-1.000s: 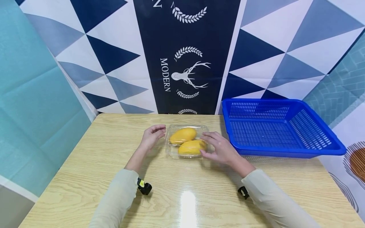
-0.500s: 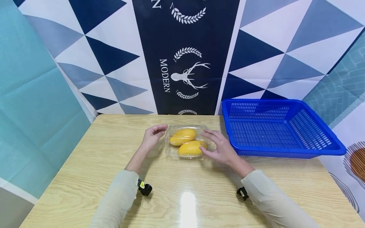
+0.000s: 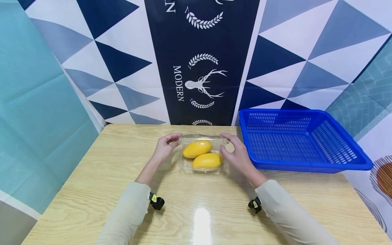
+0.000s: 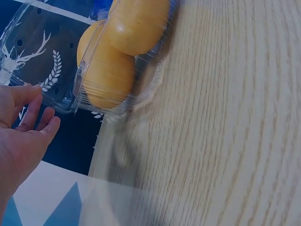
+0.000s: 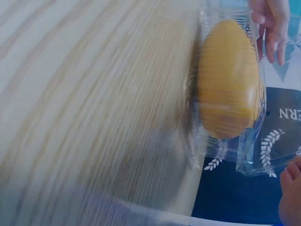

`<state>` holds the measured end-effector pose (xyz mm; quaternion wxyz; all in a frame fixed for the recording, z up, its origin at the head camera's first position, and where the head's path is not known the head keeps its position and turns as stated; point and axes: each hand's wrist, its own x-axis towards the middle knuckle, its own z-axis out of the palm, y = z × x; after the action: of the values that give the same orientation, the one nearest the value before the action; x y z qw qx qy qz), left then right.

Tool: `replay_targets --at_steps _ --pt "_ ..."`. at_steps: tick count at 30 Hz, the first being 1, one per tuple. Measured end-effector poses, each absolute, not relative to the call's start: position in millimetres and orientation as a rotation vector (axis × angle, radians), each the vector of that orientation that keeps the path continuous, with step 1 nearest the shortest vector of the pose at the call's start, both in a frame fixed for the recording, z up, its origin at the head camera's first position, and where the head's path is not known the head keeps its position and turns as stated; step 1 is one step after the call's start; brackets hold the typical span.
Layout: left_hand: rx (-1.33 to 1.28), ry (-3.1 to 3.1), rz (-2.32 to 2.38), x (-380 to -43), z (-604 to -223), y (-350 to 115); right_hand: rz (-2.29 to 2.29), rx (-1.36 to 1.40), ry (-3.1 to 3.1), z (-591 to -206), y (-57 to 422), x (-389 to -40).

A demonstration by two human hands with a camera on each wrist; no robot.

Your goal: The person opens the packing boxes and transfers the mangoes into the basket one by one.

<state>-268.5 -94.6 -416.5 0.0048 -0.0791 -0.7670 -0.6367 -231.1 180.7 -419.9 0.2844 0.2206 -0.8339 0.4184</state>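
Observation:
A clear plastic clamshell container (image 3: 186,166) with two yellow mangoes, a rear one (image 3: 197,149) and a front one (image 3: 208,161), sits on the wooden table. Its clear lid (image 4: 56,96) is tilted up at the back, and the wall print shows through it. At the lid's left edge, my left hand (image 3: 165,146) pinches the plastic with thumb and fingers. My right hand (image 3: 236,153) grips the opposite edge, fingertips near the upper corner. In the right wrist view only part of my right hand (image 5: 291,188) shows, beside the lid.
An open blue plastic basket (image 3: 303,166) stands at the back right, close to my right hand. Behind the table (image 3: 107,177) hangs a patterned cloth (image 3: 202,41) with triangles and a deer print. A teal sheet (image 3: 43,102) covers the left side.
The container's lid has risen from over the mangoes and tilts back. My right hand has moved up to the lid's corner, and my left has come in to its edge.

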Motion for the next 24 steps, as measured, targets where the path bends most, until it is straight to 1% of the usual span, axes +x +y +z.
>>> replay_targets --at_steps 11,24 --pt "-0.226 -2.381 -2.006 -272 -419 -94 1.34 0.386 -2.179 -418 174 -239" --pt "-0.143 -2.354 -2.023 -279 -417 -89 1.471 0.213 -2.222 -417 172 -250"
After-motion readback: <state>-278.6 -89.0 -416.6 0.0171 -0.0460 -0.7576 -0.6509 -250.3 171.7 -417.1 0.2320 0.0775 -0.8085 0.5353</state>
